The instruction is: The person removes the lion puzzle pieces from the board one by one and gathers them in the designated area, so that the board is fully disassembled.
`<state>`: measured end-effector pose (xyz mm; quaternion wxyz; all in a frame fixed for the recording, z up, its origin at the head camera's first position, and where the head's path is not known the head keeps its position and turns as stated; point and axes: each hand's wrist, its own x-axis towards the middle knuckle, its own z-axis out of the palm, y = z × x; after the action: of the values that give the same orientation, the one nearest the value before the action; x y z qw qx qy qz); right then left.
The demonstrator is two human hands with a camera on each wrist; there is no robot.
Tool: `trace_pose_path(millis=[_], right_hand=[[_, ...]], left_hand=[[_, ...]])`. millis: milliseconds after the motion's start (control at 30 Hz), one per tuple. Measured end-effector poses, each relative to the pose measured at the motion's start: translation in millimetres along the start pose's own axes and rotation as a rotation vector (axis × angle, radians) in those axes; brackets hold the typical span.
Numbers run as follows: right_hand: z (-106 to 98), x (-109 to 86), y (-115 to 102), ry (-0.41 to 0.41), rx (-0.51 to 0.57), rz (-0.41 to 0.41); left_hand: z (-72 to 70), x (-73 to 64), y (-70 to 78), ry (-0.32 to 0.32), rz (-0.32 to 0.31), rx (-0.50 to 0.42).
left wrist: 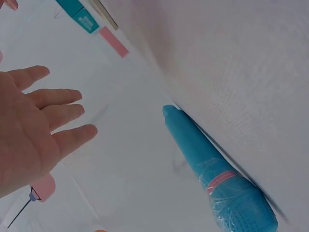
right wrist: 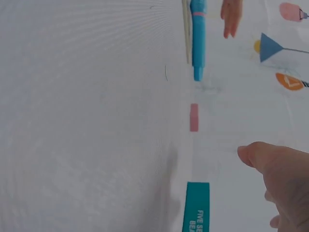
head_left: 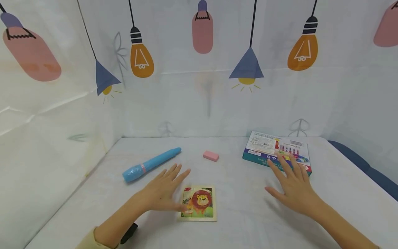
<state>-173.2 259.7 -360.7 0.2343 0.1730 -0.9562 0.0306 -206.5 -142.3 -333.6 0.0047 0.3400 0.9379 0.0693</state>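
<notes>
One lion picture [head_left: 203,204] lies nearest, flat on the table [head_left: 237,197] — the left hand [head_left: 161,193] spread, thumb over its left edge, grip empty. Pinching opposite edges with fingertips low would probably handle it best. The right hand [head_left: 293,190], also spread, holds nothing. Beyond — blue microphone [head_left: 152,164], pink block [head_left: 210,156], box [head_left: 261,147].

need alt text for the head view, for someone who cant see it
A person's left hand and right hand hover open over a white table, the left partly hiding a framed lion picture, the right a printed box. Farther back lie a blue tapered tube and a pink block, before a lamp-patterned backdrop.
</notes>
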Motion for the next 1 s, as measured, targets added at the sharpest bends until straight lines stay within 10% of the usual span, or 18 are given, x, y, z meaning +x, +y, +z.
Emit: trace_pose_path(millis=[667,1000], right_hand=[[27.2,-3.6,-12.8,-0.232,0.384,0.059],[32.1,-1.0,-33.2,-0.293,0.515,0.030]], left_hand=[[12.2,5.4,0.5,-0.366,-0.099,-0.260],[14.1,7.5,-0.3,-0.404,-0.112,-0.235]])
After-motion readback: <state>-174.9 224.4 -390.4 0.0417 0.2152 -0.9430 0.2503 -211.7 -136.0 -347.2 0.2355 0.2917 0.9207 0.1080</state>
